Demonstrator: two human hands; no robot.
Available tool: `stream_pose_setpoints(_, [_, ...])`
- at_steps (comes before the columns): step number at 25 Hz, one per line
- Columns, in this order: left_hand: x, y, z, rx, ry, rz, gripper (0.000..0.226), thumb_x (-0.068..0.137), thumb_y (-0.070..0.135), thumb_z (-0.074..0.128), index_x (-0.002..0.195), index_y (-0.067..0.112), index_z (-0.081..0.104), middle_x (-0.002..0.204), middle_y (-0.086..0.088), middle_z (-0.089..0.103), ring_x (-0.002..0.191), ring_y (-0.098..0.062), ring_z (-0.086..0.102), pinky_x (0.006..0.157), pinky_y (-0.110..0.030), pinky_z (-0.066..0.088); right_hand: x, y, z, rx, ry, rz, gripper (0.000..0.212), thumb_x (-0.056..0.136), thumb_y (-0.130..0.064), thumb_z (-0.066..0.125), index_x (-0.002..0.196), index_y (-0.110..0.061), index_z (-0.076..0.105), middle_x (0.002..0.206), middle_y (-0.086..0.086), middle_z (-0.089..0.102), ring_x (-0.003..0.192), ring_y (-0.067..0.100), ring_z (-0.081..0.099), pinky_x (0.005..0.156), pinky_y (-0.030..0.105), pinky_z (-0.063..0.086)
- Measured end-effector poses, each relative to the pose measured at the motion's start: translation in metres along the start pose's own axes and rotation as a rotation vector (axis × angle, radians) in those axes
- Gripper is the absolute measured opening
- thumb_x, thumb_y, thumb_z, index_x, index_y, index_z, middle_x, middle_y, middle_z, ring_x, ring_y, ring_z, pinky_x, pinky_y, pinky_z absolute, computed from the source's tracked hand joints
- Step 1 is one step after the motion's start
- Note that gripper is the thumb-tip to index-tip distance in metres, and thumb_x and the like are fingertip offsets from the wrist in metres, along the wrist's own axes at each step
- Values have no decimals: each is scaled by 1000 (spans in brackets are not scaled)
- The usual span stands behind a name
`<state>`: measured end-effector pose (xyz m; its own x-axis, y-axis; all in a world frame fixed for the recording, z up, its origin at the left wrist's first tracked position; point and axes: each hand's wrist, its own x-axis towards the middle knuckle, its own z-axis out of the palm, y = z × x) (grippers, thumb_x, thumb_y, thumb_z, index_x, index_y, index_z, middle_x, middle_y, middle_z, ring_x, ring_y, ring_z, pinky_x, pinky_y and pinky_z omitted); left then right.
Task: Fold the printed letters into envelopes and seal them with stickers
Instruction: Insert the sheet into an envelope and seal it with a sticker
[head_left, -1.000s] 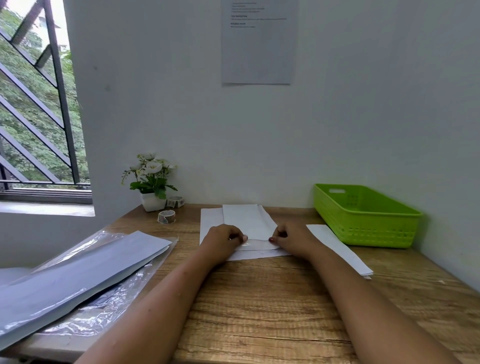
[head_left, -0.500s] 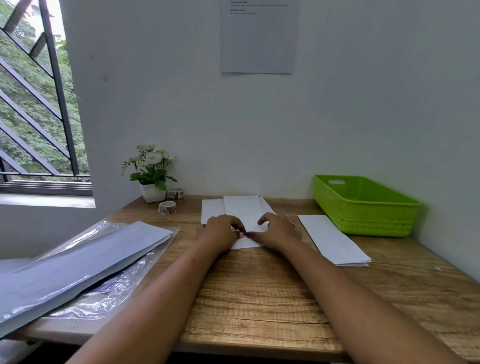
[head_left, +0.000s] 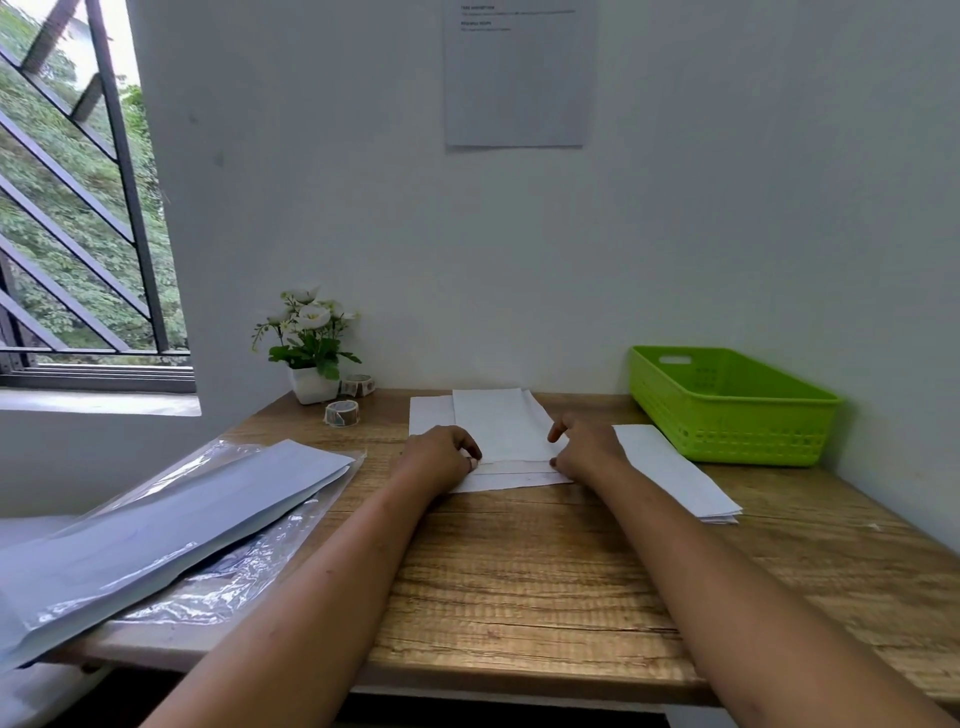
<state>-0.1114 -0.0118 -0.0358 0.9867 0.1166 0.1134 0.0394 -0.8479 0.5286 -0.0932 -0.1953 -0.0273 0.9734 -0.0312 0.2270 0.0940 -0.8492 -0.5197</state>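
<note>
On the desk (head_left: 519, 571), far centre, the letter (head_left: 493, 426) lies part-folded. Its near crease is pinched at either end by the left hand (head_left: 441, 457) and right hand (head_left: 587, 449), fingers curled. Creasing seems under way; the next fold likely needs squared edges. Half a second ago both hands met mid-crease.

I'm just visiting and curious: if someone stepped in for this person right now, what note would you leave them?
Left hand and right hand each pinch the near fold of the letter.
Folded papers lie to its right, beside the green basket.
Sticker rolls sit by the flower pot.
Done: this letter partly folded. Left: finish folding, seal with a sticker.
</note>
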Motion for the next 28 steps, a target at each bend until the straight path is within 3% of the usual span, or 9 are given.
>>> stream_pose_setpoints(4, [0,-2,0,-4,30,-2,8,86,31,61,92,32,57,117,3,62,110,-18,54,94,-39,48,-7,-9,3,-7,45,-2,31,82,-6,62,113,-10,60,120,9,58,110,25,56,79,25,41])
stream_pose_setpoints(8, [0,-3,1,-23,58,5,13,85,32,62,96,29,57,114,2,63,107,-18,55,93,-39,49,-3,-18,3,108,-67,118,56,74,-21,77,123,-9,53,125,9,59,115,26,56,84,30,45])
stream_pose_setpoints(11, [-4,1,3,77,87,47,14,88,35,57,101,30,56,112,2,63,104,-18,53,86,-33,48,1,-20,-2,180,-135,188,61,73,-18,77,127,-4,51,125,11,59,108,26,58,76,27,43])
stream_pose_setpoints(15, [-12,10,7,299,224,163,28,93,45,45,115,29,51,115,-4,61,113,-23,47,91,-39,38,1,-27,-6,664,-100,238,55,75,1,70,125,-6,47,125,16,54,101,28,58,69,30,53])
stream_pose_setpoints(18, [-16,24,13,154,301,391,47,93,54,37,134,30,42,136,-1,52,129,-21,40,106,-42,28,-1,-34,-13,1028,39,165,50,77,10,61,120,-12,47,116,15,55,97,26,61,54,21,52])
stream_pose_setpoints(21, [-16,33,17,164,489,532,47,98,32,40,144,24,33,144,0,46,131,-18,41,111,-37,28,-7,-44,-26,1138,117,-22,47,80,8,59,117,-19,47,101,8,57,91,20,60,61,20,54])
stream_pose_setpoints(23, [-15,32,8,-57,612,549,40,99,18,37,139,22,43,123,0,62,104,-15,58,91,-24,46,-8,-48,-31,1188,90,-174,46,85,-5,64,120,-28,45,108,1,56,101,19,59,80,31,56])
stream_pose_setpoints(25, [-17,31,-3,-400,561,496,34,100,14,37,128,21,55,99,3,63,86,-15,57,72,-18,46,-8,-47,-36,1274,31,-221,46,90,-30,61,129,-37,38,129,-2,47,116,17,52,95,37,49])
stream_pose_setpoints(28, [-22,29,-27,-1093,412,318,24,101,20,37,95,17,60,88,-3,61,87,-26,58,71,-37,51,1,-30,-43,1251,171,-65,56,92,-45,50,142,-39,25,151,1,28,133,20,37,93,34,35])
